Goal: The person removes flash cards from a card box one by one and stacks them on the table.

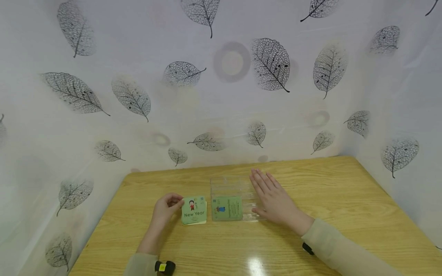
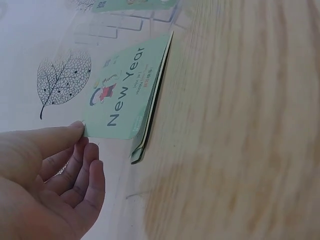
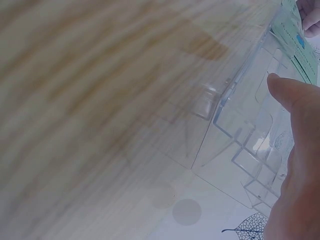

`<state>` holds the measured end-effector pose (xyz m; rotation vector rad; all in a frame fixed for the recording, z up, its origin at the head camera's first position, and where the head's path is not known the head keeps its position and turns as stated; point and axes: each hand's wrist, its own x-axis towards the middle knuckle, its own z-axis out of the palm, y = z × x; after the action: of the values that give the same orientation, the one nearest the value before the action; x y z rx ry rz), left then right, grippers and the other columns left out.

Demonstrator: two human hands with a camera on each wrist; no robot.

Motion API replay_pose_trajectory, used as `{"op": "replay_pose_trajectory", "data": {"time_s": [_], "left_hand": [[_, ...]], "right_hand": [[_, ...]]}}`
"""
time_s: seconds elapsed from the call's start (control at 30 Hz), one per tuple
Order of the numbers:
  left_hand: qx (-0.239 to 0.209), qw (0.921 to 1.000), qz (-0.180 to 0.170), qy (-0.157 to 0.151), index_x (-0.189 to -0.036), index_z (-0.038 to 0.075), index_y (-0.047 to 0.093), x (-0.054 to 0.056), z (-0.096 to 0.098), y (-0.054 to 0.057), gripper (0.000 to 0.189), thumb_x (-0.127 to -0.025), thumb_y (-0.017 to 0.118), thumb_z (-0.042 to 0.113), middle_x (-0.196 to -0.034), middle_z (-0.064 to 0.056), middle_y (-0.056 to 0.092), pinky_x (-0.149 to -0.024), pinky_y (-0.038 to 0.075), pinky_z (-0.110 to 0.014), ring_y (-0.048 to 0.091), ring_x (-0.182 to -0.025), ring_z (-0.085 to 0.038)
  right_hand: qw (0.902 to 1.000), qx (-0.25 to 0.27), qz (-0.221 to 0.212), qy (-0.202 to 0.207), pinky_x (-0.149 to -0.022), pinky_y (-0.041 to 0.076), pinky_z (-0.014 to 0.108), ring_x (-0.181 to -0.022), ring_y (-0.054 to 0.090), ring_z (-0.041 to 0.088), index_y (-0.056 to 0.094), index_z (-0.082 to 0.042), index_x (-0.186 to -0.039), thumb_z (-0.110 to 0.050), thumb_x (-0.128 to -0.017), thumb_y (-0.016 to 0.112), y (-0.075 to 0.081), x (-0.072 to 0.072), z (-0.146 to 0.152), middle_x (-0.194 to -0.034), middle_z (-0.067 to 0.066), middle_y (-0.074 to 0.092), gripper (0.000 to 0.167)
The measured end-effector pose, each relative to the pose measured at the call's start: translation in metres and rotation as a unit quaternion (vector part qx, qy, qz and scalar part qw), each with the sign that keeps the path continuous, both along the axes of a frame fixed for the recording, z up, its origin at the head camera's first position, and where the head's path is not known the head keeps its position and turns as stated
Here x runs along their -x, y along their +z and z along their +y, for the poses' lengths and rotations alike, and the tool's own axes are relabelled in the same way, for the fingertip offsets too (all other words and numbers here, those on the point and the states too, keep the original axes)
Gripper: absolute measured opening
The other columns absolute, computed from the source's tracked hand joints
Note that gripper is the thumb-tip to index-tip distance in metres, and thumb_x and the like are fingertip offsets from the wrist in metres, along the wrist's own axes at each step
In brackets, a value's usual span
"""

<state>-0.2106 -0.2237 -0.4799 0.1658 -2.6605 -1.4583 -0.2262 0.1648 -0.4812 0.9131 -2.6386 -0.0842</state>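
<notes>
My left hand (image 1: pixel 167 207) pinches the near corner of a green "New Year" card (image 2: pixel 120 92) between thumb and forefinger, its other fingers loosely bent. Under that card, more cards (image 2: pixel 145 135) show their edges as a thin stack on the table. To the right lies a clear plastic organizer (image 1: pixel 226 186) with stepped compartments. A green Thanksgiving Day card (image 1: pixel 226 208) sits turned sideways in its left front part. Fingers straight, my right hand (image 1: pixel 276 199) rests along the organizer's right side, with the thumb at its front right part.
A wood-grain table (image 1: pixel 221 249) carries everything. Behind and beside it hangs a white curtain (image 1: pixel 221 107) printed with dark leaf skeletons. Dark bands (image 1: pixel 165 267) sit at both wrists.
</notes>
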Motion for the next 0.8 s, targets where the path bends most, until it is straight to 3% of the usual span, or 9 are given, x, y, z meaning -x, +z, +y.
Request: {"op": "replay_pose_trajectory", "data": {"time_s": [0.8], "left_hand": [[0.026,0.9995,-0.016,-0.004,-0.107,-0.005,0.073,0.0089,-0.0048,-0.0058,0.013,-0.097,0.074,0.002,-0.098,-0.015,0.074,-0.077,0.052,-0.02,0.063,-0.086,-0.011]], "right_hand": [[0.9999,-0.005,-0.012,-0.006,-0.134,0.018,0.054,-0.165,0.017,0.038,0.021,0.003,-0.166,-0.064,-0.093,0.071,0.0004,0.0001,0.0,-0.177,0.021,0.013,0.111]]}}
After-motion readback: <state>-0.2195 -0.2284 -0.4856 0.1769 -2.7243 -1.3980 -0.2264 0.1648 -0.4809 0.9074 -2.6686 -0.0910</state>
